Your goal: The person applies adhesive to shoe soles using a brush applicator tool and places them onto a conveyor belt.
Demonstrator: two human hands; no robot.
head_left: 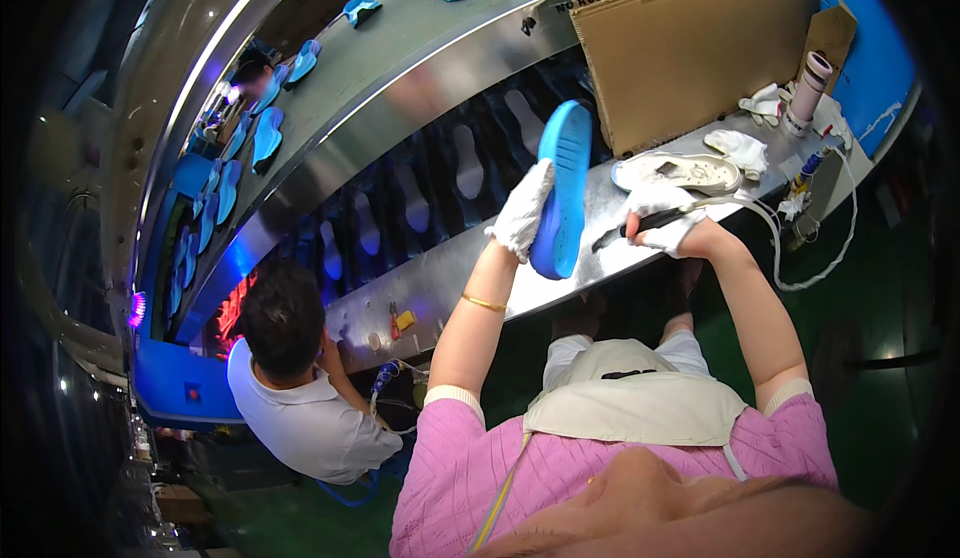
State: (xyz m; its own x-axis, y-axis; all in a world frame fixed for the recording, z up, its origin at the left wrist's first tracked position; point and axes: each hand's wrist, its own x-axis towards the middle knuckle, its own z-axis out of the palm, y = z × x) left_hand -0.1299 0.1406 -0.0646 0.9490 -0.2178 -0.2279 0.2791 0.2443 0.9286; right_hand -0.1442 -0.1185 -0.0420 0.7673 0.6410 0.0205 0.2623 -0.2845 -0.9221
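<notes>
Over the worktop's (pixel 450 283) near edge, the left hand (pixel 525 213) grips a blue sole (pixel 568 188); the right hand (pixel 673 233) curls around a black-handled tool (pixel 657 220).

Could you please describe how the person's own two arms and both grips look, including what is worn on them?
The left grip and right grip wear white fabric gloves; a fingertip on the right seems uncovered. The left forearm carries a thin gold bangle. The short sleeves are pink, with cream cuffs.
</notes>
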